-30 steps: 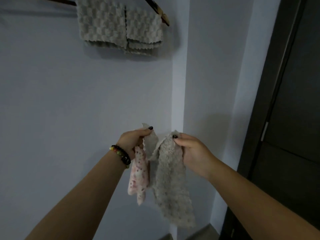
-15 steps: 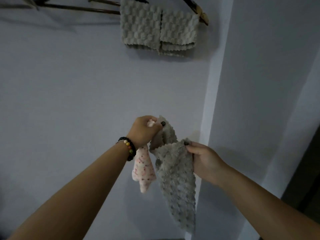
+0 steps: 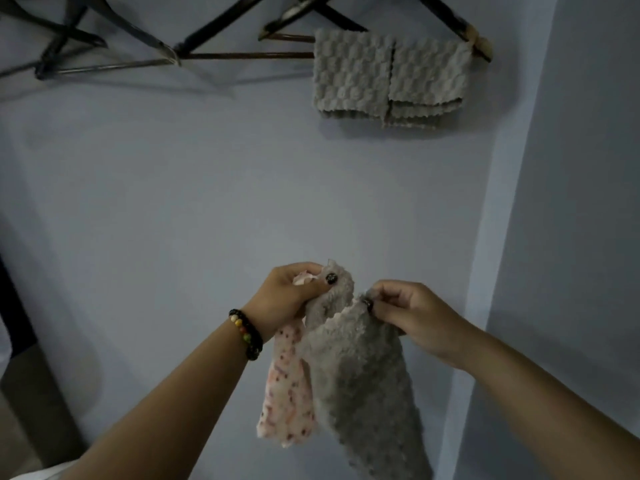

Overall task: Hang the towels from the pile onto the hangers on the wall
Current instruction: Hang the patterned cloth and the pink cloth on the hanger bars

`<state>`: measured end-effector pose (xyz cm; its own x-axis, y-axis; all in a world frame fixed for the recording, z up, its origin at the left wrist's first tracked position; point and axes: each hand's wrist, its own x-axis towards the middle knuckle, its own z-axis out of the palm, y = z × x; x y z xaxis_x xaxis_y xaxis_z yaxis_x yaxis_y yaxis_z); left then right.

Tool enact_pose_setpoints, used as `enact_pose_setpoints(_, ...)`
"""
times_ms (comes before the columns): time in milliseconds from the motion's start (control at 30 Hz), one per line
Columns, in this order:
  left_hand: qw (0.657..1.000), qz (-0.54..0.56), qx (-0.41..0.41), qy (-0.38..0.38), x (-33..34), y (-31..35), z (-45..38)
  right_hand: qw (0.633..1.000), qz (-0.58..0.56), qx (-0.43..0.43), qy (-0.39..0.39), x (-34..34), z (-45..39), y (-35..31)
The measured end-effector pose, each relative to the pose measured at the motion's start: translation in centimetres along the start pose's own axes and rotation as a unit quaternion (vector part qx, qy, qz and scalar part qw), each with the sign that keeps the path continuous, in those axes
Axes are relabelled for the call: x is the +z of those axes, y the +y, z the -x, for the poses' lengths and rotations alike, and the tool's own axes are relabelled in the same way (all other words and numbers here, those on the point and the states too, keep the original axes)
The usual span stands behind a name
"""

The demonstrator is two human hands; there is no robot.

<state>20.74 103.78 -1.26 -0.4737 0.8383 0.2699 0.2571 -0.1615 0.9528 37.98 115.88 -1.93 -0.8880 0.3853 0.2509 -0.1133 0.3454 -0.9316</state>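
A grey bobbled towel (image 3: pixel 363 386) hangs between my two hands in front of the wall. My left hand (image 3: pixel 287 296) pinches one top corner of it and also clutches a pink dotted towel (image 3: pixel 289 386) that dangles below the wrist. My right hand (image 3: pixel 412 313) pinches the grey towel's other top corner. High on the wall, two folded grey towels (image 3: pixel 388 77) are draped over the bar of a dark hanger (image 3: pixel 249 56). More bare hangers (image 3: pixel 69 46) hang to the left of it.
A wall corner (image 3: pixel 491 237) runs down just right of the hung towels. A dark vertical edge (image 3: pixel 17 323) stands at the far left. A beaded bracelet (image 3: pixel 246 336) sits on my left wrist.
The view has swung left and upward, bringing the hangers into sight and the dark door out of it. My hands have pulled the grey towel's top corners slightly apart.
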Motion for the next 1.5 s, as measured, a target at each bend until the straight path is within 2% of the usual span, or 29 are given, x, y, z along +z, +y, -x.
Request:
enact_pose_setpoints(167, 0.996, 0.021, 0.002, -0.081, -0.8, 0.3, -1.1, 0.986, 0.07, -0.1, 0.109, 0.9, -1.7, -0.7)
enact_pose_setpoints(300, 0.99, -0.051, 0.069, -0.109, -1.0, 0.8, -2.5, 0.97, 0.078, -0.12, 0.197, 1.2, -2.6, -1.4)
enact_pose_setpoints(400, 0.977, -0.111, 0.129, -0.128, -1.2, 1.2, -3.7, 0.964, 0.065, -0.117, 0.232, 1.1, -2.8, -1.8)
enact_pose_setpoints(500, 0.955, -0.172, 0.176, -0.167, -0.9, 1.5, -4.3, 0.959, 0.077, -0.099, 0.253, 0.8, -2.6, -1.9)
enact_pose_setpoints(600, 0.945, -0.182, 0.198, -0.187, -0.2, 2.0, -4.6, 0.96, 0.061, -0.066, 0.266, 0.4, -1.9, -2.0)
enact_pose_setpoints(733, 0.942, -0.175, 0.21, -0.196, 0.7, 2.1, -4.7, 0.97, -0.004, -0.006, 0.243, 0.0, -0.9, -2.4)
enact_pose_setpoints(900, 0.935, -0.189, 0.222, -0.204, 1.5, 2.3, -4.4, 0.974, -0.023, 0.059, 0.216, -0.5, -0.2, -3.0)
enact_pose_setpoints(1033, 0.941, -0.167, 0.233, -0.178, 1.8, 2.4, -3.8, 0.968, -0.011, 0.031, 0.25, -0.7, 0.4, -3.0)
enact_pose_setpoints(1100, 0.938, -0.157, 0.246, -0.189, 1.8, 2.2, -3.4, 0.961, 0.0, 0.012, 0.276, -1.0, 0.7, -2.9)
enact_pose_setpoints(1167, 0.936, -0.164, 0.23, -0.208, 1.8, 1.6, -2.9, 0.958, 0.013, 0.004, 0.286, -1.2, 1.0, -2.9)
enact_pose_setpoints(1333, 0.947, -0.176, 0.126, -0.237, 2.4, -0.6, -2.3, 0.942, 0.102, 0.005, 0.319, -2.2, 1.8, -2.0)
enact_pose_setpoints(1433, 0.96, -0.129, 0.06, -0.241, 3.0, -0.6, -1.7, 0.931, 0.121, 0.017, 0.343, -3.3, 2.1, -1.1)
enact_pose_setpoints(1500, 0.961, -0.106, 0.046, -0.25, 3.2, -0.5, -1.4, 0.926, 0.129, 0.022, 0.354, -3.9, 2.1, -0.4)
